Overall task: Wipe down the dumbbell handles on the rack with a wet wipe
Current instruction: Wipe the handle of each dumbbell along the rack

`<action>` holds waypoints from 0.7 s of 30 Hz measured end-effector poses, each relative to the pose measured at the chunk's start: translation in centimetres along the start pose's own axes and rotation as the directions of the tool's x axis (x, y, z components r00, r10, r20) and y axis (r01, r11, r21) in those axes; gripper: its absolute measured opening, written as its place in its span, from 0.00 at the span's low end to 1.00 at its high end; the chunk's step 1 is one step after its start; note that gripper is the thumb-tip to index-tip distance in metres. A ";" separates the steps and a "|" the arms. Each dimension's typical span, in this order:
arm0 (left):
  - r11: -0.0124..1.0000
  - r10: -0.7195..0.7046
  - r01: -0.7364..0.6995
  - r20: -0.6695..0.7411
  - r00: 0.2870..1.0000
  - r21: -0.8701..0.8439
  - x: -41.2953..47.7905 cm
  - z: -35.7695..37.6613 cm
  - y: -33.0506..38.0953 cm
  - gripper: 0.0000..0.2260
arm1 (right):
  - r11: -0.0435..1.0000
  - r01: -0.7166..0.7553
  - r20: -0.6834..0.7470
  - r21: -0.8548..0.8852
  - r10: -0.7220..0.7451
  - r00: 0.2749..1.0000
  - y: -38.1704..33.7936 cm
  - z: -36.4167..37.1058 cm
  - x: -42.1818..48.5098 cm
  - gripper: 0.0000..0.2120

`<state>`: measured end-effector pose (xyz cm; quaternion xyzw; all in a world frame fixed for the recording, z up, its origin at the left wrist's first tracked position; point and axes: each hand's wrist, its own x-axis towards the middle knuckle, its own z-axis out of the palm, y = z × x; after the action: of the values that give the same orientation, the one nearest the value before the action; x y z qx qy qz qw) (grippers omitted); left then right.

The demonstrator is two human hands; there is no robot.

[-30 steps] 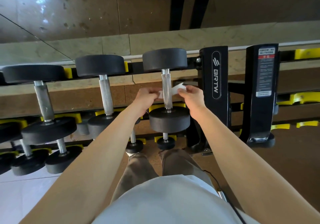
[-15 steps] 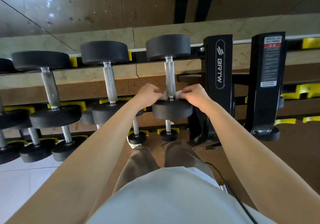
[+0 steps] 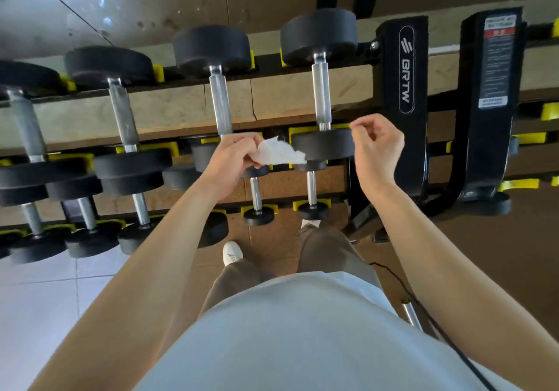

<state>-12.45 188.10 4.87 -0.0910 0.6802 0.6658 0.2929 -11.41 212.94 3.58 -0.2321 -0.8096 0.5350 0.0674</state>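
L hand (image 3: 233,163) pinches the wet wipe (image 3: 281,154), fingers curled round one end. The wipe hangs in front of the rack (image 3: 405,136), between the two rightmost top-row dumbbells, touching no bar. R hand (image 3: 378,148) is free, fingers loosely curled, holding nothing. Prob. step: get the wipe onto the handle (image 3: 220,103) just above L hand. Wrap it fully round, squeeze, run end to end, twist for grip texture.

Left hand (image 3: 233,160) gripping crumpled wet wipe (image 3: 279,154), right hand (image 3: 378,148) loosely curled, empty, beside rightmost dumbbell (image 3: 321,94)
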 end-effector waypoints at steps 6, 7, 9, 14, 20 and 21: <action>0.983 -0.185 0.185 -0.056 0.981 -0.007 -6.2 -4.0 -8.4 0.09 | 0.999 -0.034 0.318 -0.003 0.033 0.947 0.0 5.9 -12.7 0.05; 0.969 -0.243 0.239 -0.076 0.967 -0.056 -7.1 -4.7 -10.1 0.08 | 0.994 -0.101 0.431 -0.051 0.114 0.895 0.8 7.4 -14.4 0.05; 0.946 -0.318 0.309 -0.093 0.944 -0.098 -9.4 -6.5 -13.5 0.10 | 0.960 -0.242 0.613 -0.141 0.277 0.740 2.6 10.8 -18.0 0.11; 0.905 -0.363 0.333 -0.070 0.929 -0.266 -14.4 -10.7 -19.1 0.10 | 0.855 -0.489 0.691 -0.171 0.458 0.559 5.7 16.5 -25.7 0.13; 0.878 -0.357 0.300 -0.093 0.929 -0.374 -16.6 -13.8 -22.7 0.11 | 0.846 -0.463 0.581 -0.263 0.522 0.624 6.8 19.7 -29.6 0.07; 0.879 -0.357 0.293 -0.113 0.927 -0.377 -16.9 -14.3 -23.2 0.10 | 0.836 -0.482 0.583 -0.260 0.535 0.612 7.1 20.3 -29.7 0.08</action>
<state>9.20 167.65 -7.00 -0.3146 0.5478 0.7073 0.3173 9.71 184.98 -7.19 -0.2598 -0.7037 0.5459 -0.3731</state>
